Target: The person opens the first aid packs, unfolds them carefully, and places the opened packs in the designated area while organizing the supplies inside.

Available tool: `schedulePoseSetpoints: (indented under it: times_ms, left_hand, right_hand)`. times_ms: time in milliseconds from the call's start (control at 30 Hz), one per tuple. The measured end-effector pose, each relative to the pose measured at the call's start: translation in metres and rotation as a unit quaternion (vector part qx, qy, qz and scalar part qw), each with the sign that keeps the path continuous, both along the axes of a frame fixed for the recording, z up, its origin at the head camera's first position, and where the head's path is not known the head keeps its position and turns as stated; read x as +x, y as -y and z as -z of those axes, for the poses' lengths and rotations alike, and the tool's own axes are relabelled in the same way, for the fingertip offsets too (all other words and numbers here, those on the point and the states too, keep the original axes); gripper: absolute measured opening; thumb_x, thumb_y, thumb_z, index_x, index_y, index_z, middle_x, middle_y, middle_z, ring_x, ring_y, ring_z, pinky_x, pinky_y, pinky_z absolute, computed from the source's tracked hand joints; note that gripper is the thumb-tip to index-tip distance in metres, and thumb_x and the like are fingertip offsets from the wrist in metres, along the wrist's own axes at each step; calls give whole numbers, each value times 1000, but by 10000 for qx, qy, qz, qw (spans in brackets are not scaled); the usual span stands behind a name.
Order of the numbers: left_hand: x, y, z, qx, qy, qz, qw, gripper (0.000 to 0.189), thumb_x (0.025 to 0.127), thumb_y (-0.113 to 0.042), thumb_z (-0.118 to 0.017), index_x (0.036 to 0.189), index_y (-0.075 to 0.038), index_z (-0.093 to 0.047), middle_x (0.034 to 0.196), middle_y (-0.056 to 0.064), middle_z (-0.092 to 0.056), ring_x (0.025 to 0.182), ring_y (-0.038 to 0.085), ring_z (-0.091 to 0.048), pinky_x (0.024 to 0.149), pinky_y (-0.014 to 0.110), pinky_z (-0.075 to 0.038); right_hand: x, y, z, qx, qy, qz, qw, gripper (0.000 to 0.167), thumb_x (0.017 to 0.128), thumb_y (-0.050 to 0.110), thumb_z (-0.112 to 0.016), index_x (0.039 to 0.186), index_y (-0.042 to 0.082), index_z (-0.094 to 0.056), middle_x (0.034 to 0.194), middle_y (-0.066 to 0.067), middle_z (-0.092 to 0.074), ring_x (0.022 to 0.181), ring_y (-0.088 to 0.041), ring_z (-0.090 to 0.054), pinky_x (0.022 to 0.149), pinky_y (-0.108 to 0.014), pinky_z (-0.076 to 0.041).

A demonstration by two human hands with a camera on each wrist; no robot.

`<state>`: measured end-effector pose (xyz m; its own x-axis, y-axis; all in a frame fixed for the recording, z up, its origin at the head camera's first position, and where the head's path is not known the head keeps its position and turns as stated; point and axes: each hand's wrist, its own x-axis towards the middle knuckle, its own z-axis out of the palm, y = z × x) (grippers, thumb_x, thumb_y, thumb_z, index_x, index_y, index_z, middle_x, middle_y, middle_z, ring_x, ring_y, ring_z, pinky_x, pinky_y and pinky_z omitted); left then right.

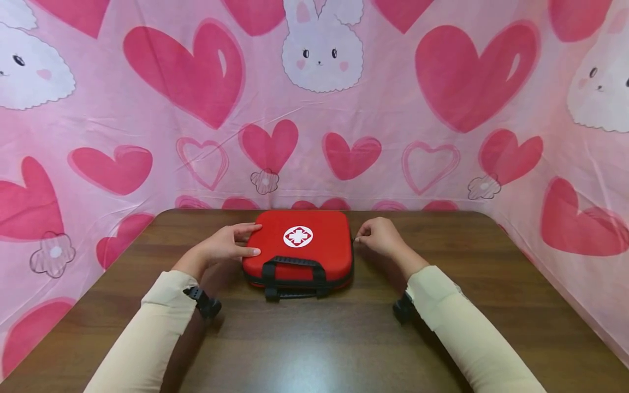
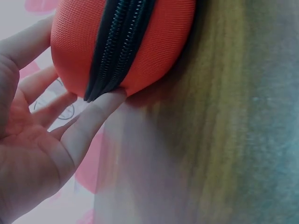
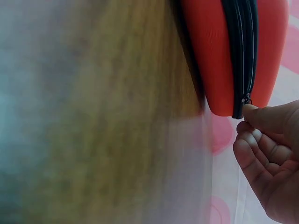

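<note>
A red first-aid case with a white cross emblem lies flat on the wooden table, lid up, its black handles towards me. My left hand holds the case's left end, fingertips on the lid; in the left wrist view another finger rests against the lower half below the black zipper. At the opposite end, my right hand pinches the small zipper pull between thumb and forefinger, the other fingers curled in. The zipper slider shows just above the thumb, and the pull is mostly hidden by the fingertips.
The brown wooden table stretches to both sides and in front of the case. A pink curtain with hearts and rabbits hangs close behind and at both sides. Black straps with small devices sit on both wrists.
</note>
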<state>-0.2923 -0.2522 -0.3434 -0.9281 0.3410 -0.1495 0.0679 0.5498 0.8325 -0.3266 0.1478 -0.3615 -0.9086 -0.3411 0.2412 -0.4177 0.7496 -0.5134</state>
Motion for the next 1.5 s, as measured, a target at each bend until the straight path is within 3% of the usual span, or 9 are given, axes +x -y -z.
schedulePoseSetpoints:
  times_ms: [233,500,667,800,933,1033,1133,1267,1500]
  left_hand:
    - [-1,0,-2,186,133,146,9996,77,86,-27,-76,151,-13,-38,145,23,-43,124,40,-48,83,40,-56]
    - [-2,2,2,242,-139,-317,9991,64,87,-28,-75,142,-8,-49,133,23,-55,109,35,-61,77,42,-58]
    - [-4,1,3,-216,-722,-858,9935,48,87,-30,-75,124,-2,-62,105,18,-66,80,26,-65,65,41,-59]
    - [-2,1,5,-267,-851,-1303,9875,43,87,-34,-75,111,1,-66,90,14,-66,68,23,-64,64,41,-59]
    - [2,4,8,412,-592,-1446,9869,46,89,-35,-72,112,4,-65,97,14,-63,78,23,-64,72,43,-59]
    - [8,7,10,811,-361,-1356,9868,52,90,-37,-70,121,4,-62,108,16,-62,90,24,-63,77,44,-57]
    - [14,9,11,902,-173,-1198,9885,59,91,-40,-68,133,0,-57,123,18,-61,100,26,-62,80,45,-57]
    - [20,8,10,1022,-23,-1134,9883,67,90,-40,-69,140,-1,-49,133,23,-55,102,28,-64,85,46,-55]
    - [24,-1,16,1591,-177,-1640,9734,66,87,-31,-75,137,3,-48,132,24,-55,97,20,-64,93,44,-50]
  right_hand:
    - [-4,0,0,-7,82,84,9999,7,82,10,-74,76,8,-74,68,4,-67,69,-15,-58,69,-34,-50]
    - [7,-2,3,-35,87,-150,9998,7,82,9,-73,75,8,-73,66,5,-66,65,-11,-56,64,-31,-49]
    - [17,-3,2,-73,255,-292,9992,7,81,9,-74,75,8,-73,64,6,-64,60,-11,-53,59,-29,-48]
    - [28,0,1,-69,376,-351,9987,8,82,9,-74,74,10,-72,63,7,-63,58,-11,-53,56,-28,-48]
    - [38,1,-1,-59,308,-437,9986,9,81,9,-75,73,11,-72,63,8,-63,60,-10,-52,59,-28,-47]
    - [46,1,-1,-79,336,-491,9982,10,81,9,-76,72,11,-71,63,9,-63,60,-10,-52,58,-29,-47]
    - [52,2,-1,-111,354,-555,9978,11,81,9,-76,71,13,-70,62,9,-62,60,-10,-51,58,-29,-47]
    - [59,4,0,-212,382,-648,9969,11,80,8,-76,71,13,-71,63,8,-63,60,-10,-52,58,-29,-47]
    - [67,12,0,-254,364,-1000,9940,14,80,10,-78,70,16,-70,62,11,-61,61,-8,-52,58,-27,-48]
